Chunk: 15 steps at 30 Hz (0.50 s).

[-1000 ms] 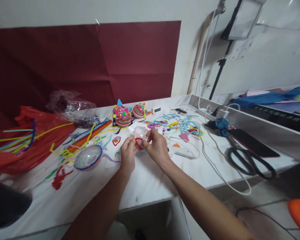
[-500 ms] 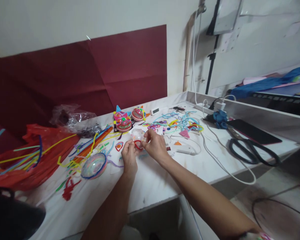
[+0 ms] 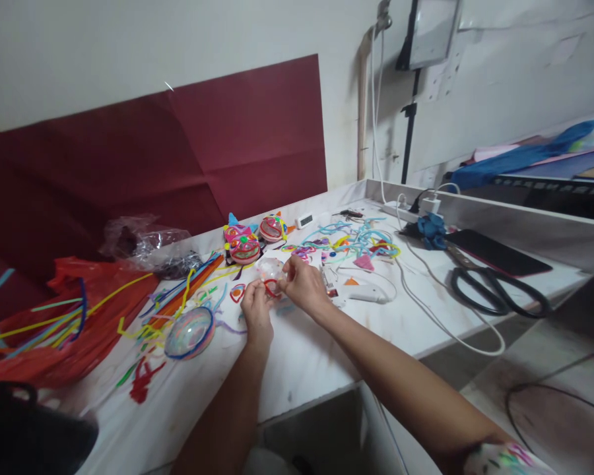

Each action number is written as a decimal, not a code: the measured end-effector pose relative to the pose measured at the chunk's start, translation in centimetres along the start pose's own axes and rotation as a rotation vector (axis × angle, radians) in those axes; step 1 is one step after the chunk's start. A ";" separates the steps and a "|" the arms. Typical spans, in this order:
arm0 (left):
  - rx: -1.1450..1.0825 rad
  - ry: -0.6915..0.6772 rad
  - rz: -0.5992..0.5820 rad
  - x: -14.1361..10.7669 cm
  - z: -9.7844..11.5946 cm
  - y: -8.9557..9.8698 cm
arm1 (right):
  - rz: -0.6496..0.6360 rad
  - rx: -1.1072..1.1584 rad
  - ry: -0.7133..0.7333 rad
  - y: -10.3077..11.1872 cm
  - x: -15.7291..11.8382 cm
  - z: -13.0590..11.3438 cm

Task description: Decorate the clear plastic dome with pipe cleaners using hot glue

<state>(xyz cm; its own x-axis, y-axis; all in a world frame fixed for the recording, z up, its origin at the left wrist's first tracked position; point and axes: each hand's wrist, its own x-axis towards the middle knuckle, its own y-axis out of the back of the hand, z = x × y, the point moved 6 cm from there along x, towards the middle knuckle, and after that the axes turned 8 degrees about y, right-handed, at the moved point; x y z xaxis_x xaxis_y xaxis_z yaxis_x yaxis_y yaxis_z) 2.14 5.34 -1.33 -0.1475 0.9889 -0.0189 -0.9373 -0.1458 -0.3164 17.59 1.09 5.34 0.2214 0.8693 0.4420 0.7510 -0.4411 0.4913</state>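
Observation:
Between my two hands is a small loop of red pipe cleaner point(image 3: 271, 286). My left hand point(image 3: 257, 309) pinches it from the left, and my right hand point(image 3: 304, 285) has its fingertips closed on the right side. Just behind them sits a clear plastic dome point(image 3: 268, 268), partly covered by my fingers. A red and orange pipe cleaner shape point(image 3: 237, 293) lies left of my left hand. Further left rests a clear bowl-like half ball point(image 3: 190, 332) rimmed in blue. Close to my right hand lies a white glue gun point(image 3: 363, 292).
Two decorated cat-like balls point(image 3: 243, 245) stand at the back. Loose pipe cleaners point(image 3: 361, 237) lie behind the glue gun. Black-handled scissors point(image 3: 495, 290), a black phone point(image 3: 497, 252) and a white cable point(image 3: 440, 326) are at right. A red plastic bag point(image 3: 99, 290) holds more pipe cleaners at left.
The view has shifted slightly. Both hands stay together at the red pipe cleaner loop, which shows a little more openly between the fingertips now.

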 end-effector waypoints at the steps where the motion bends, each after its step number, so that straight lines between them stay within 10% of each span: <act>1: 0.002 -0.003 -0.002 0.0 0.0 0.0 | 0.003 0.003 -0.003 0.0 0.1 0.1; 15: -0.006 -0.012 0.028 0.2 -0.1 0.4 | -0.003 0.018 -0.026 0.0 0.4 -0.1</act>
<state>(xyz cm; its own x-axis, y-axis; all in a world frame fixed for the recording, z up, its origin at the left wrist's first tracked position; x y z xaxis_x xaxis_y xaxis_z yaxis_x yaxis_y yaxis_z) 1.74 5.47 -1.53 -0.1775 0.9840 -0.0166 -0.9308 -0.1733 -0.3217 17.61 1.43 5.58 0.2348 0.8761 0.4211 0.7626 -0.4347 0.4791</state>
